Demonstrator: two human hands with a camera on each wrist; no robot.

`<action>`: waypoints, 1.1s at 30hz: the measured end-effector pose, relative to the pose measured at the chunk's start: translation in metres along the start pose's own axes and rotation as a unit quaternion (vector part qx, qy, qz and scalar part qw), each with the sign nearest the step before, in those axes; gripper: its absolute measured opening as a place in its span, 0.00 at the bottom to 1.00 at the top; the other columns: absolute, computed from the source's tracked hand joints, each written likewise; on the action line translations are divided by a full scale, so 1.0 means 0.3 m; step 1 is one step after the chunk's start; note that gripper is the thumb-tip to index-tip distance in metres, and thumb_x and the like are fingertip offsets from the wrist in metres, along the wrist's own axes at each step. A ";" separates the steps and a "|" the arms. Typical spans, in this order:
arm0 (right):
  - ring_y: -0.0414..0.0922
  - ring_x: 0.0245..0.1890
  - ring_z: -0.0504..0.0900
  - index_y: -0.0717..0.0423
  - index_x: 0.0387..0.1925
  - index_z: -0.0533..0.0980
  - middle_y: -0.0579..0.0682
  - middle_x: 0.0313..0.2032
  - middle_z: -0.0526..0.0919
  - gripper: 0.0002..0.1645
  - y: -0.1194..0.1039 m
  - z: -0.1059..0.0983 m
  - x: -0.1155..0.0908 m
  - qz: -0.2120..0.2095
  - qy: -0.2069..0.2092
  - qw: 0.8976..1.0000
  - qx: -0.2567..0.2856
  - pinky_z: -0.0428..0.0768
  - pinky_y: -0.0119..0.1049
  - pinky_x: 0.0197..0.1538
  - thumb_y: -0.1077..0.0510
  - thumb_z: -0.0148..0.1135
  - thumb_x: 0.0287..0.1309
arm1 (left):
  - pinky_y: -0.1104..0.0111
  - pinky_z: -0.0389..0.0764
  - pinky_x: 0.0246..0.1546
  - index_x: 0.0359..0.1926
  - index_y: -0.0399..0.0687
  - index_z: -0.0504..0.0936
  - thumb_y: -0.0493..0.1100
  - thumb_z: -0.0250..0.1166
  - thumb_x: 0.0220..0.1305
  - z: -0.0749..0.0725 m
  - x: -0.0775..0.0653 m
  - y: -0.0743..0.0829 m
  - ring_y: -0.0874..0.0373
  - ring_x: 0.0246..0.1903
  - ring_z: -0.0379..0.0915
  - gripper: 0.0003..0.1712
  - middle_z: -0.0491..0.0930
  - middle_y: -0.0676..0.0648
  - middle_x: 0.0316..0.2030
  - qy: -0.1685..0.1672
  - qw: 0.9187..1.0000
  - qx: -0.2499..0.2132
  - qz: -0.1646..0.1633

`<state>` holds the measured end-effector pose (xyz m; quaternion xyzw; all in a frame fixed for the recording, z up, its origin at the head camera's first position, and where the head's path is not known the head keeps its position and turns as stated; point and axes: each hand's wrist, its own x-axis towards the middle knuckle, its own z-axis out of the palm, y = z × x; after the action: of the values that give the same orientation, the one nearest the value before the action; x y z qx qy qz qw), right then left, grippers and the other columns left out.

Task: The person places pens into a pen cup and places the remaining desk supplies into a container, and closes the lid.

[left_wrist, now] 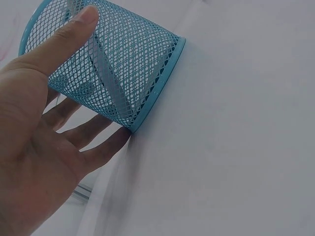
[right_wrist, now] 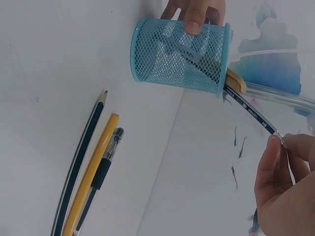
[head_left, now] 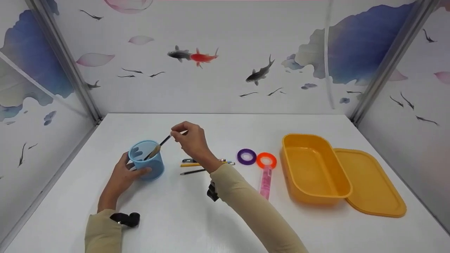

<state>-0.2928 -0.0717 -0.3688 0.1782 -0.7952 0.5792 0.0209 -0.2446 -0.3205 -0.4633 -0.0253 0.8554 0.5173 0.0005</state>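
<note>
My left hand (head_left: 121, 177) grips a light blue mesh pen cup (head_left: 154, 170), thumb on one side and fingers on the other. In the left wrist view the cup's base rim meets the white table. Above the cup's mouth, my right hand (head_left: 193, 140) pinches the upper end of a dark pencil (right_wrist: 251, 109) marked HB. This pencil slants down over the rim, its lower part inside the cup. A tan, rounded end of another item (right_wrist: 236, 81) sticks out at the rim beside it; the rest is hidden by the cup.
Near my right wrist lie a dark pencil (right_wrist: 81, 157), a yellow pencil or pen (right_wrist: 96, 167) and a black-gripped pen (right_wrist: 102, 172). Farther right are a purple ring (head_left: 239, 157), an orange ring (head_left: 274, 160), a pink tube (head_left: 266, 182), a yellow box (head_left: 318, 200) and its lid (head_left: 372, 182).
</note>
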 end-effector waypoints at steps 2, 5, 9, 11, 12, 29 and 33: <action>0.38 0.34 0.83 0.54 0.47 0.83 0.49 0.39 0.85 0.10 0.007 0.007 0.000 -0.004 -0.004 1.000 -0.013 0.79 0.24 0.32 0.57 0.63 0.67 | 0.41 0.62 0.73 0.79 0.43 0.41 0.54 0.74 0.59 0.002 0.001 -0.002 0.31 0.76 0.48 0.62 0.47 0.35 0.79 0.000 1.000 -0.002 0.001; 0.36 0.34 0.82 0.55 0.47 0.83 0.49 0.40 0.85 0.10 0.014 0.017 0.001 -0.011 -0.009 0.999 -0.031 0.79 0.24 0.34 0.57 0.63 0.67 | 0.41 0.61 0.73 0.79 0.43 0.42 0.55 0.75 0.57 0.004 0.003 -0.003 0.31 0.76 0.47 0.63 0.47 0.35 0.79 0.002 1.000 -0.004 0.001; 0.36 0.34 0.83 0.55 0.47 0.83 0.49 0.41 0.86 0.10 0.006 0.029 0.004 -0.010 -0.011 0.999 -0.043 0.80 0.24 0.36 0.58 0.63 0.67 | 0.40 0.61 0.73 0.79 0.44 0.41 0.56 0.74 0.58 0.002 0.001 -0.003 0.32 0.76 0.48 0.63 0.48 0.35 0.79 0.001 1.000 -0.003 0.000; 0.35 0.34 0.83 0.56 0.46 0.83 0.49 0.40 0.86 0.10 0.002 0.036 0.005 -0.010 -0.013 0.999 -0.044 0.80 0.24 0.36 0.58 0.63 0.67 | 0.40 0.60 0.73 0.79 0.44 0.41 0.56 0.74 0.58 0.002 0.001 -0.005 0.32 0.76 0.48 0.64 0.47 0.35 0.79 -0.001 1.000 0.000 -0.001; 0.35 0.34 0.82 0.55 0.46 0.83 0.49 0.40 0.86 0.09 0.000 0.041 0.005 -0.011 -0.014 0.999 -0.044 0.80 0.24 0.36 0.58 0.63 0.67 | 0.40 0.60 0.73 0.79 0.44 0.40 0.56 0.74 0.58 0.002 0.001 -0.006 0.32 0.76 0.48 0.64 0.47 0.35 0.79 -0.001 1.000 -0.001 -0.002; 0.35 0.29 0.79 0.53 0.49 0.82 0.46 0.39 0.83 0.13 0.031 0.052 -0.004 0.008 -0.041 0.999 -0.018 0.82 0.26 0.30 0.54 0.64 0.67 | 0.39 0.60 0.73 0.80 0.44 0.39 0.54 0.73 0.60 0.003 0.001 0.003 0.31 0.76 0.47 0.62 0.46 0.35 0.79 0.001 1.000 0.001 -0.005; 0.41 0.35 0.83 0.53 0.51 0.81 0.48 0.43 0.83 0.16 0.051 0.006 -0.013 0.005 -0.058 0.998 -0.027 0.85 0.29 0.33 0.52 0.64 0.66 | 0.40 0.62 0.73 0.79 0.42 0.41 0.54 0.73 0.60 0.002 -0.002 -0.005 0.30 0.76 0.48 0.61 0.47 0.34 0.78 0.003 1.000 0.003 0.011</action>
<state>-0.2936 -0.0685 -0.3843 0.2070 -0.8113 0.5463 -0.0229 -0.2439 -0.3208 -0.4648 -0.0177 0.8573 0.5145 -0.0079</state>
